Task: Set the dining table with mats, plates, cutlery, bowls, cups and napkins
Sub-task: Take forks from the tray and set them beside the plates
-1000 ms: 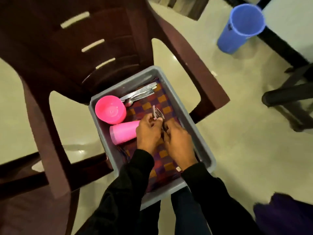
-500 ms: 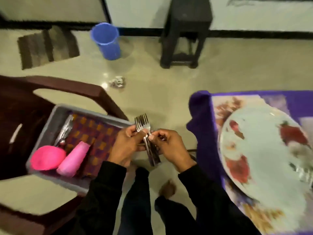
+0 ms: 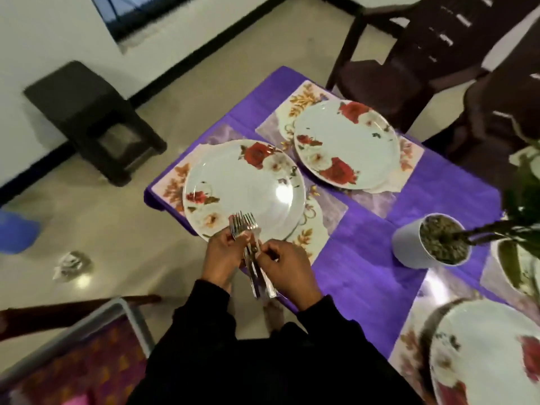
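My left hand and my right hand together hold a bunch of steel forks, tines up, just over the near rim of a rose-patterned plate. That plate lies on a floral mat at the corner of the purple-covered table. A second rose plate rests on its own mat further back. A third plate shows at the bottom right. The grey tub with a checked cloth is at the bottom left.
A white pot with a plant stands on the table to the right of my hands. Dark chairs stand at the far side. A black stool and a blue bin are on the floor at left, beside crumpled paper.
Both hands lifted the forks out of the grey tub and carried them right, over to the table's corner plate. The view swung from the chair and tub to the table.
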